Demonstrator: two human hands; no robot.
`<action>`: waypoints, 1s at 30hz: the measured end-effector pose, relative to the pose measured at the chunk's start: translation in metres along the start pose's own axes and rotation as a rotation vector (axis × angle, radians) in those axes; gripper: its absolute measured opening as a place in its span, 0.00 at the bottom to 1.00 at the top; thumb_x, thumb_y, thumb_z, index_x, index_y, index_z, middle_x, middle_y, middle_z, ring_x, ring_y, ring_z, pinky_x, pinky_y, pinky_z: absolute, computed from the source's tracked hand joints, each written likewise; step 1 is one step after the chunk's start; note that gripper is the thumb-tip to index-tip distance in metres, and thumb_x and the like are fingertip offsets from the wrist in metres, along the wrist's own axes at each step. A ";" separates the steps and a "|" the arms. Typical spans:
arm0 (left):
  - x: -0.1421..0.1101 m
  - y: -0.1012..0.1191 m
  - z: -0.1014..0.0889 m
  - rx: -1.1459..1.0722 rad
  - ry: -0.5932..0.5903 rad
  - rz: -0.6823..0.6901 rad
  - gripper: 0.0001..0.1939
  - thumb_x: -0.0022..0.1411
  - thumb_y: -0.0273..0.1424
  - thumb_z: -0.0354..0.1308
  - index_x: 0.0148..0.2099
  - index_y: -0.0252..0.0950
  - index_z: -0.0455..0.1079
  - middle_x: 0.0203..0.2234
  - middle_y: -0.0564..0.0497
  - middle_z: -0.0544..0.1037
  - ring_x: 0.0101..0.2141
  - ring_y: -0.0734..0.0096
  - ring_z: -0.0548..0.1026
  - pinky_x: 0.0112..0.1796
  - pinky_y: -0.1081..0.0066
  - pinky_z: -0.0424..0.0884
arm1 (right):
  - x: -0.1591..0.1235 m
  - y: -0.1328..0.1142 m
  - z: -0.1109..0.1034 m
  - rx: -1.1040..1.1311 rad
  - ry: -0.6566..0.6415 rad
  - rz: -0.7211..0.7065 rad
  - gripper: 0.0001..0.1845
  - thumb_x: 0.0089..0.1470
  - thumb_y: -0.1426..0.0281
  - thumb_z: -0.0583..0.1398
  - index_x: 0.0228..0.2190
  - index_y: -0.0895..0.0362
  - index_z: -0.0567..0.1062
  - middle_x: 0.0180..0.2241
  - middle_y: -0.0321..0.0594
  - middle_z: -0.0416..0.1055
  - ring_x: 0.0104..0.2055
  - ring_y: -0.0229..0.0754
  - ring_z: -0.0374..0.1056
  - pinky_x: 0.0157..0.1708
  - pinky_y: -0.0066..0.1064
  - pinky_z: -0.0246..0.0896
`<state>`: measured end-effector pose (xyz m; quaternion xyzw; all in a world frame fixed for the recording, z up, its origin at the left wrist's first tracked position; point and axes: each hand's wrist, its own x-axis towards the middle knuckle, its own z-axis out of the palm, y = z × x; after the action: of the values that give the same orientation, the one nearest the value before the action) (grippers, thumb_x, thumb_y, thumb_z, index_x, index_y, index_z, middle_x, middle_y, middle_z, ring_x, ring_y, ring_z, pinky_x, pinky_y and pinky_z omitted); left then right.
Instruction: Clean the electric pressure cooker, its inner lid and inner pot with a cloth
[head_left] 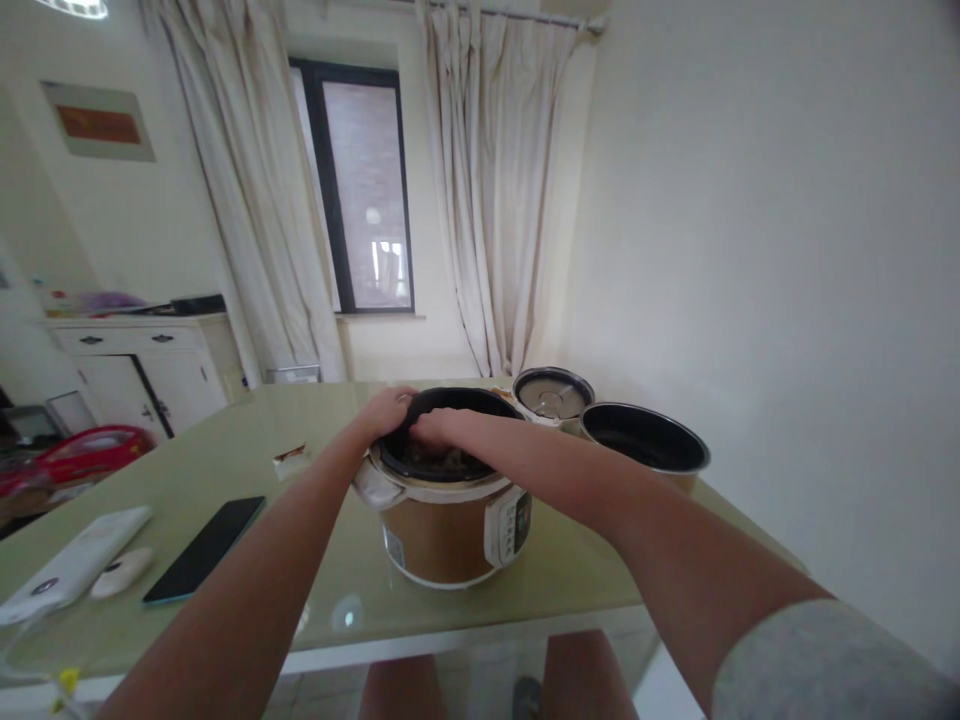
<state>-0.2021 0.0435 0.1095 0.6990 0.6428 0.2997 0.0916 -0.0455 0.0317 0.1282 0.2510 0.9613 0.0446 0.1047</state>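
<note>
A brown and white electric cooker stands on the table in front of me, uncovered, its control panel facing right. My left hand grips the left part of the cooker's black rim. My right hand reaches down inside the cooker with its fingers curled. Something crumpled and greyish-brown lies under and beside the right hand; it is too dim to name. The right fingertips are partly hidden.
Right of the cooker stand a black inner pot and a round lid. On the left of the table lie a dark phone or tablet, a white power bank, a small pale rounded object and a small white packet.
</note>
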 end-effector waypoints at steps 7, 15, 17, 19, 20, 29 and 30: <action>-0.002 0.002 -0.002 -0.038 0.002 -0.026 0.20 0.61 0.32 0.55 0.50 0.35 0.82 0.44 0.45 0.86 0.46 0.57 0.83 0.52 0.65 0.75 | -0.044 -0.009 -0.004 0.119 -0.212 -0.073 0.18 0.64 0.73 0.57 0.51 0.56 0.81 0.47 0.41 0.83 0.44 0.41 0.79 0.44 0.30 0.71; -0.003 0.001 0.000 -0.041 0.013 0.000 0.21 0.61 0.30 0.51 0.49 0.35 0.82 0.44 0.45 0.86 0.49 0.58 0.82 0.54 0.65 0.74 | -0.059 0.020 0.008 -0.158 -0.110 0.177 0.13 0.60 0.75 0.61 0.43 0.57 0.84 0.52 0.56 0.78 0.54 0.60 0.74 0.48 0.51 0.70; -0.001 0.000 0.001 -0.036 0.012 0.005 0.21 0.61 0.30 0.51 0.49 0.35 0.82 0.44 0.44 0.86 0.48 0.58 0.82 0.54 0.64 0.74 | -0.045 0.019 0.007 -0.247 -0.058 0.082 0.14 0.61 0.77 0.59 0.39 0.55 0.84 0.57 0.52 0.74 0.63 0.59 0.66 0.55 0.53 0.65; 0.000 -0.002 0.001 -0.028 0.014 0.013 0.21 0.61 0.30 0.50 0.49 0.35 0.82 0.45 0.44 0.86 0.49 0.58 0.82 0.54 0.64 0.74 | -0.033 0.022 0.003 -0.389 -0.009 -0.142 0.14 0.61 0.79 0.58 0.36 0.53 0.83 0.61 0.45 0.72 0.67 0.55 0.59 0.62 0.50 0.57; 0.001 -0.002 0.002 -0.024 0.014 0.017 0.21 0.61 0.29 0.50 0.48 0.35 0.82 0.46 0.44 0.86 0.49 0.58 0.81 0.55 0.64 0.73 | -0.029 0.024 0.002 -0.461 0.015 -0.237 0.15 0.61 0.79 0.58 0.35 0.53 0.83 0.62 0.43 0.71 0.68 0.53 0.57 0.64 0.49 0.55; 0.000 -0.002 0.004 0.006 0.019 0.006 0.21 0.62 0.31 0.50 0.49 0.36 0.82 0.46 0.45 0.86 0.50 0.59 0.81 0.54 0.66 0.73 | -0.057 0.030 0.002 -0.395 -0.094 0.195 0.09 0.56 0.67 0.66 0.39 0.54 0.84 0.45 0.48 0.81 0.48 0.54 0.76 0.42 0.40 0.72; 0.000 -0.002 0.004 0.008 0.023 0.003 0.21 0.61 0.31 0.50 0.49 0.37 0.82 0.46 0.45 0.86 0.50 0.59 0.81 0.54 0.67 0.73 | -0.059 0.027 -0.004 -0.304 -0.119 0.225 0.10 0.53 0.65 0.68 0.38 0.55 0.84 0.42 0.48 0.82 0.45 0.53 0.77 0.42 0.39 0.72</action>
<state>-0.2019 0.0447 0.1055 0.6967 0.6440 0.3055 0.0811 0.0172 0.0264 0.1461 0.3401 0.9016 0.1858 0.1922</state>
